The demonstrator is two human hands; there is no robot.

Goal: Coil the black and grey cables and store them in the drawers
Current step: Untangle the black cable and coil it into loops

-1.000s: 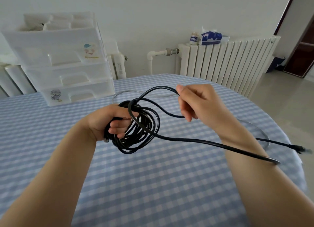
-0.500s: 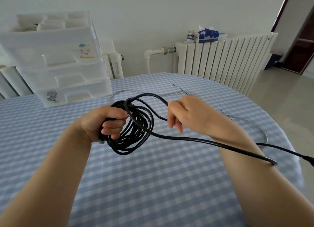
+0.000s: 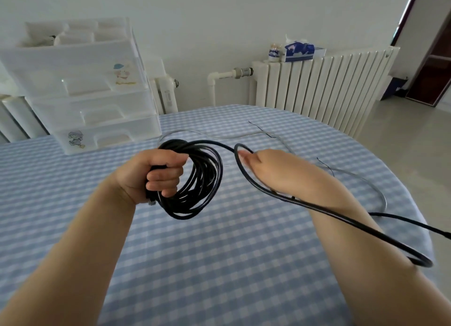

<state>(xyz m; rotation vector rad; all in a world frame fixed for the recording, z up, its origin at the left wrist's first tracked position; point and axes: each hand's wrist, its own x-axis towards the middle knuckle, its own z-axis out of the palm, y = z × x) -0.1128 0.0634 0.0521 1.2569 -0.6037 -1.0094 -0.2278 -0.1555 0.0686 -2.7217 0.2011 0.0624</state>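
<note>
My left hand (image 3: 151, 176) is closed around a coil of black cable (image 3: 197, 198) held just above the table. From the coil's top the free length arcs right and hooks around the fingertips of my right hand (image 3: 275, 171), which is blurred and holds it. The cable then runs under my right forearm, bends back near the table's edge and leaves the frame at the right. A thin grey, half-clear cable (image 3: 219, 136) lies loose on the cloth behind both hands and curves round to the right. The white plastic drawer unit (image 3: 92, 101) stands at the back left, its drawers shut.
The round table carries a blue-and-white checked cloth (image 3: 195, 264). Behind it stands a white radiator (image 3: 317, 86) with a blue tissue box (image 3: 300, 51) and a small jar (image 3: 274, 53) on top. Bare floor and a dark doorway lie to the right.
My right hand has dropped and moved left toward the coil, bringing a fresh loop of black cable. The loose tail has been drawn further in across the table.
</note>
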